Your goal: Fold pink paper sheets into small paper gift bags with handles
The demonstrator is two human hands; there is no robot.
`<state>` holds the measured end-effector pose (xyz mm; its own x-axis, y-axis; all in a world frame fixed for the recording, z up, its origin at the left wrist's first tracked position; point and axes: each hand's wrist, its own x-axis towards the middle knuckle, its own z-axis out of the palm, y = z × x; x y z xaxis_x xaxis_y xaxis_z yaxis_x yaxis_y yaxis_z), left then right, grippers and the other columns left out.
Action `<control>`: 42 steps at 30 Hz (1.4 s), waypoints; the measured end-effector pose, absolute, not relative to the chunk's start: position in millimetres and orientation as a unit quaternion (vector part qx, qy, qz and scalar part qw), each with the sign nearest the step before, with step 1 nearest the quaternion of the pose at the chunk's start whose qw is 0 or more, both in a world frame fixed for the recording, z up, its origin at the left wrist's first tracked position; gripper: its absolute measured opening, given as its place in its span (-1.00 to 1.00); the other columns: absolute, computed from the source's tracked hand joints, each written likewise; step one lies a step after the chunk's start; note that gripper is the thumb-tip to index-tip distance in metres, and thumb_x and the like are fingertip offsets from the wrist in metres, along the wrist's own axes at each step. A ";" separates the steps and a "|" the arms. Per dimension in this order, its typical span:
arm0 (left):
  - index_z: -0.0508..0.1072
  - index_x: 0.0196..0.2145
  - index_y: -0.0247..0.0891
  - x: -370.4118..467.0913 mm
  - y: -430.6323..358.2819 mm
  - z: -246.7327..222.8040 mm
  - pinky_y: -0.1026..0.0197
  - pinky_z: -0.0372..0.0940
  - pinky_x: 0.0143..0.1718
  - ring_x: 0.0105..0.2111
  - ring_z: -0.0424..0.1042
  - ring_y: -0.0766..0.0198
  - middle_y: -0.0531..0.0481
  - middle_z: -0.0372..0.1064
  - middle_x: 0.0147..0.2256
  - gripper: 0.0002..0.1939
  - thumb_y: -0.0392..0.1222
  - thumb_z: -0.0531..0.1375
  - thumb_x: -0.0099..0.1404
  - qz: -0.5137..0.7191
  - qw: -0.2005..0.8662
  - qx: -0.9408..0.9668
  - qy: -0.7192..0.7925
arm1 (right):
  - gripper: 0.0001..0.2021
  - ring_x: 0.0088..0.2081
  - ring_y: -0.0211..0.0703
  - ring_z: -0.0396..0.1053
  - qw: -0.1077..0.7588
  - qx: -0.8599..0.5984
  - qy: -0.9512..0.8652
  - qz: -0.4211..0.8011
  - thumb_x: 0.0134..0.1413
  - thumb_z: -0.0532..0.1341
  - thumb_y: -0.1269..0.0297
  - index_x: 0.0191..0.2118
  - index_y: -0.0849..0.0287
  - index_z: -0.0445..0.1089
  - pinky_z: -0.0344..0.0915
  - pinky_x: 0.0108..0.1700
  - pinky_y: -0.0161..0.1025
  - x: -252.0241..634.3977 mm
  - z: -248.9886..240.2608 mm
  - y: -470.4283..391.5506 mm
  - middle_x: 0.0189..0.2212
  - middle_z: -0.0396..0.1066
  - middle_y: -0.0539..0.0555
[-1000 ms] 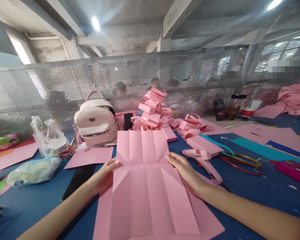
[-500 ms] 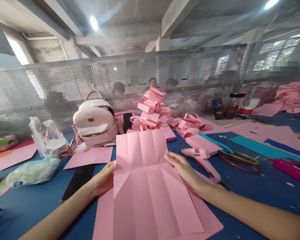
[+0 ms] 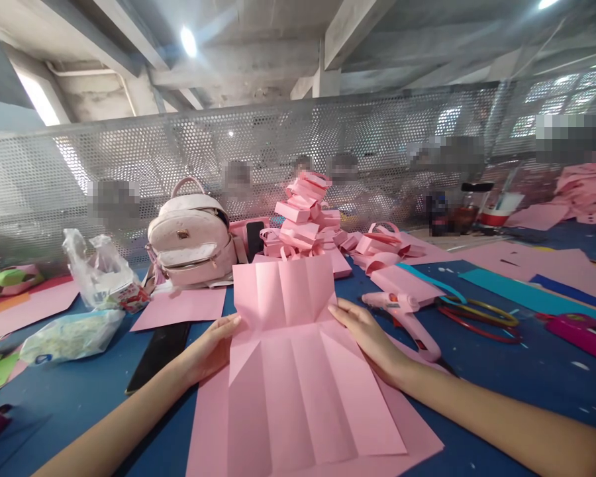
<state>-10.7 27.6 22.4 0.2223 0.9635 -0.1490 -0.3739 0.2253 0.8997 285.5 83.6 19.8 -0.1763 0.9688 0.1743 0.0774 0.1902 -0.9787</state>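
A creased sheet of pink paper [image 3: 298, 371] stretches between my two hands, its far part bent upward along a crosswise fold. My left hand [image 3: 213, 348] grips the left edge, thumb on top and the other fingers behind the paper. On the opposite edge, my right hand [image 3: 362, 334] pinches the sheet near that fold. Lengthwise creases run down the sheet, with slanted ones below the crosswise fold. Beneath it, more pink paper [image 3: 422, 430] lies on the blue table [image 3: 69, 411]. The pink glue gun [image 3: 402, 308] rests just right of my right hand.
Behind the sheet rises a pile of folded pink paper boxes [image 3: 302, 218]. A pale pink backpack [image 3: 191, 232], plastic bags [image 3: 72, 334] and a black phone-like slab [image 3: 156, 354] are on the left. Scissors [image 3: 481, 318] and a magenta tool [image 3: 583, 338] lie right. A perforated metal screen [image 3: 273, 139] stands behind.
My left thumb has slid slightly further over the paper's left edge. The sheet stays held in both hands, and the whole view has shifted slightly.
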 end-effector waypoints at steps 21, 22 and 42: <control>0.58 -0.46 -0.33 5.7 25.7 20.9 0.28 0.27 -0.43 -0.44 0.46 0.20 -0.04 0.55 -0.45 -0.70 -0.08 0.48 -0.11 0.535 0.444 0.461 0.551 | -0.63 0.02 0.19 0.43 0.443 -0.374 -0.649 0.493 0.06 0.30 0.01 -0.10 0.15 0.46 0.35 0.04 0.02 283.2 22.4 82.9 -0.06 0.54 0.16; 0.58 -0.46 -0.32 6.0 25.1 20.9 0.28 0.27 -0.43 -0.44 0.46 0.20 -0.04 0.55 -0.44 -0.69 -0.07 0.48 -0.10 0.535 0.442 0.460 0.553 | -0.62 0.03 0.19 0.43 0.442 -0.374 -0.650 0.492 0.06 0.30 0.01 -0.09 0.15 0.46 0.36 0.04 0.02 283.1 22.3 82.8 -0.05 0.53 0.17; 0.54 -0.38 -0.35 3.6 24.5 19.0 0.24 0.34 -0.41 -0.40 0.51 0.12 -0.11 0.56 -0.39 -0.56 0.08 0.46 -0.05 0.505 0.462 0.468 0.559 | -0.64 -0.40 -0.11 0.34 0.423 -0.427 -0.681 0.418 0.01 0.27 -0.08 -0.45 0.12 0.29 0.27 -0.34 -0.22 279.8 19.3 81.4 -0.49 0.37 -0.02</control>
